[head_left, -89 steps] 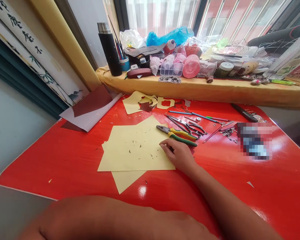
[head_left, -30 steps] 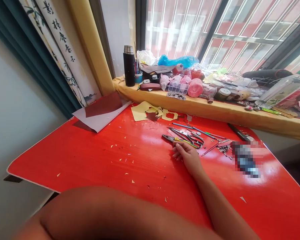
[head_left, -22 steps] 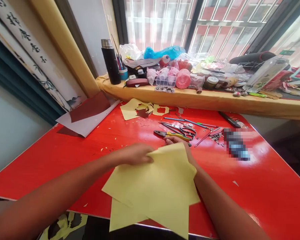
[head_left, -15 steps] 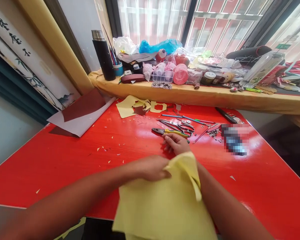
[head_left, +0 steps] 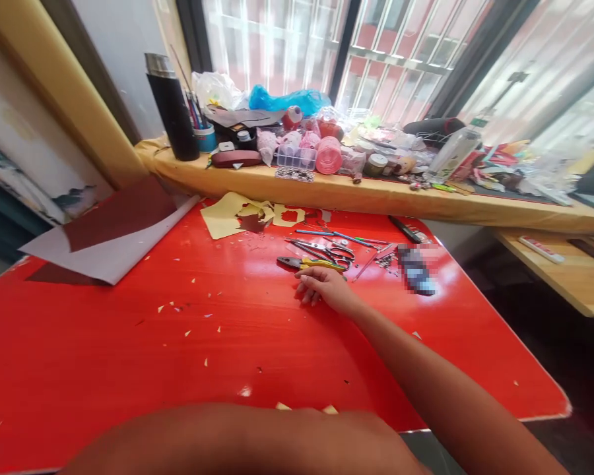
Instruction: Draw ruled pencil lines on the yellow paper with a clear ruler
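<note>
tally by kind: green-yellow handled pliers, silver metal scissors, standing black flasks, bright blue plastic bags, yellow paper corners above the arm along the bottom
Green-yellow handled pliers: 1
Silver metal scissors: 1
Black cylindrical flask: 1
Bright blue plastic bag: 1
Yellow paper corners above the left arm: 2
Total: 6

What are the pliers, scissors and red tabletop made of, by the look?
Pliers: head probably steel, dark grey and dull; yellow grip likely plastic or rubber, given its solid colour.
Scissors: blades likely polished steel, silvery; handle material unclear.
Red tabletop: glossy, bright reflections; paint, lacquer or plastic film, core not visible.
</note>
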A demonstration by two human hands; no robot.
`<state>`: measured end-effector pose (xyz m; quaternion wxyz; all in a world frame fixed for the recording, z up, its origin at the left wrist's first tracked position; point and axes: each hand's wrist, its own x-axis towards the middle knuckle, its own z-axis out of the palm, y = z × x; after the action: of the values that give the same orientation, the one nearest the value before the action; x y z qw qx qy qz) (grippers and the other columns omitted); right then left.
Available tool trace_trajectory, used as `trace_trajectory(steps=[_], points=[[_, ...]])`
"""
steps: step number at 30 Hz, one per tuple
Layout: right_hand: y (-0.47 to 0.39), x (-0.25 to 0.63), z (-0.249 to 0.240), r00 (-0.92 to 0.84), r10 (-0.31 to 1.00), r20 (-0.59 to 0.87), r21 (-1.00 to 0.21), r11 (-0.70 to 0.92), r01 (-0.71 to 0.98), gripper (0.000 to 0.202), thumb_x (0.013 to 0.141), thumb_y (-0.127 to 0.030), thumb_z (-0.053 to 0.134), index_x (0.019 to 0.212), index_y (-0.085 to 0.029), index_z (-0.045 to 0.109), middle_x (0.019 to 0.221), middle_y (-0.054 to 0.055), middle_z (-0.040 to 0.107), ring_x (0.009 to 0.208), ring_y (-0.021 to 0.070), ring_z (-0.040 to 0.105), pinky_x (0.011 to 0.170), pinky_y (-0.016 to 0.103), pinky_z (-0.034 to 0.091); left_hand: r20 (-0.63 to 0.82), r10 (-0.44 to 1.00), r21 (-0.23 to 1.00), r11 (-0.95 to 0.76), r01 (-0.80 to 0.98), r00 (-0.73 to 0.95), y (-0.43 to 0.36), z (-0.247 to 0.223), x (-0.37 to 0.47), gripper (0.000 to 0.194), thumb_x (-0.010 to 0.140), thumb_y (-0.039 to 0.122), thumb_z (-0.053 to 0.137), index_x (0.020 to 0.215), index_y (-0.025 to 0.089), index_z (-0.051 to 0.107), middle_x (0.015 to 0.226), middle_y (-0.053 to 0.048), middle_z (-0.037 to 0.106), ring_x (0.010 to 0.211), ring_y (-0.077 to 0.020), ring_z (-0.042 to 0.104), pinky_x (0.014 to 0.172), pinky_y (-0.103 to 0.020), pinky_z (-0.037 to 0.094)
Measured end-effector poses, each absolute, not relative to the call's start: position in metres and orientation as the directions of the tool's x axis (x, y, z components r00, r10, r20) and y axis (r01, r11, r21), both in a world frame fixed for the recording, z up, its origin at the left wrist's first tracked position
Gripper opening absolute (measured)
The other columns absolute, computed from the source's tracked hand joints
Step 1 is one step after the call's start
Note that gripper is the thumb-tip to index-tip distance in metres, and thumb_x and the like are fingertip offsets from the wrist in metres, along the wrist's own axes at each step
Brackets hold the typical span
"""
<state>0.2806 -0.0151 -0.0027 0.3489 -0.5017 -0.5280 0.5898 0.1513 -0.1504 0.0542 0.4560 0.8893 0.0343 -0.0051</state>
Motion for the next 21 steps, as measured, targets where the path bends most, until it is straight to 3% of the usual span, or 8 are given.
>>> trace_trajectory(steps=[2, 6, 9, 12, 15, 19, 21], points=[[-0.017, 0.279, -0.005, -0.229, 0.951, -0.209, -0.976, -0.189, 0.107, 0.041, 0.088, -0.053, 0.078, 0.106, -0.017, 0.072, 0.083, 0.008, 0.081, 0.06, 0.0174, 0.076, 0.049, 0.023, 0.052, -0.111, 0.105, 0.806, -0.572, 0.151, 0.988, -0.126, 0.065, 0.126, 0.02, 0.1, 0.047, 0.066, 0.102, 0.029, 0.075, 0.092, -0.008, 0.079, 0.084, -0.0267, 0.078, 0.057, -0.032, 0.05], [-0.017, 0.273, -0.01, -0.191, 0.965, -0.179, -0.983, -0.169, 0.07, 0.044, 0.088, -0.057, 0.077, 0.107, -0.019, 0.071, 0.083, 0.005, 0.078, 0.062, 0.0177, 0.073, 0.052, 0.026, 0.054, -0.373, 0.412, 0.797, -0.315, 0.515, 0.831, -0.053, 0.069, 0.054, 0.03, 0.091, 0.044, 0.063, 0.113, 0.027, 0.075, 0.113, -0.004, 0.083, 0.098, -0.0274, 0.078, 0.074, -0.03, 0.054], [-0.015, 0.269, -0.011, -0.17, 0.971, -0.168, -0.985, -0.159, 0.063, 0.044, 0.086, -0.058, 0.08, 0.103, -0.018, 0.073, 0.081, 0.004, 0.076, 0.061, 0.0155, 0.069, 0.052, 0.024, 0.051, -0.531, 0.579, 0.634, -0.214, 0.743, 0.62, 0.002, 0.057, 0.005, 0.044, 0.082, 0.053, 0.065, 0.115, 0.025, 0.075, 0.108, -0.005, 0.083, 0.093, -0.0305, 0.078, 0.072, -0.032, 0.056], [-0.014, 0.269, -0.008, -0.169, 0.97, -0.172, -0.984, -0.161, 0.08, 0.047, 0.088, -0.063, 0.078, 0.103, -0.018, 0.074, 0.086, 0.006, 0.076, 0.061, 0.0153, 0.067, 0.049, 0.024, 0.05, -0.468, 0.708, 0.555, -0.231, 0.799, 0.529, 0.035, 0.05, -0.019, 0.049, 0.079, 0.059, 0.064, 0.109, 0.021, 0.073, 0.109, -0.01, 0.081, 0.097, -0.0344, 0.076, 0.077, -0.035, 0.054], [-0.017, 0.271, -0.005, -0.157, 0.975, -0.155, -0.984, -0.138, 0.114, 0.051, 0.091, -0.068, 0.074, 0.107, -0.02, 0.076, 0.093, 0.006, 0.076, 0.058, 0.0135, 0.064, 0.05, 0.025, 0.052, -0.381, 0.747, 0.586, -0.261, 0.767, 0.545, 0.046, 0.052, -0.021, 0.05, 0.079, 0.068, 0.064, 0.098, 0.023, 0.071, 0.103, -0.008, 0.079, 0.093, -0.0316, 0.073, 0.073, -0.032, 0.052], [-0.024, 0.274, -0.003, -0.182, 0.973, -0.141, -0.98, -0.111, 0.167, 0.056, 0.096, -0.07, 0.066, 0.122, -0.021, 0.075, 0.067, -0.002, 0.066, 0.052, 0.0149, 0.061, 0.051, 0.026, 0.051, -0.32, 0.777, 0.663, -0.225, 0.714, 0.542, 0.043, 0.058, -0.021, 0.049, 0.075, 0.072, 0.069, 0.077, 0.023, 0.066, 0.079, -0.003, 0.071, 0.074, -0.0255, 0.067, 0.06, -0.028, 0.045], [-0.026, 0.273, -0.005, -0.195, 0.972, -0.133, -0.977, -0.095, 0.192, 0.052, 0.094, -0.065, 0.073, 0.123, -0.021, 0.075, 0.06, -0.004, 0.061, 0.052, 0.0154, 0.06, 0.054, 0.026, 0.049, -0.288, 0.794, 0.702, -0.205, 0.682, 0.536, 0.04, 0.059, -0.022, 0.048, 0.073, 0.07, 0.073, 0.072, 0.023, 0.065, 0.074, -0.002, 0.068, 0.069, -0.0228, 0.063, 0.058, -0.027, 0.043]])
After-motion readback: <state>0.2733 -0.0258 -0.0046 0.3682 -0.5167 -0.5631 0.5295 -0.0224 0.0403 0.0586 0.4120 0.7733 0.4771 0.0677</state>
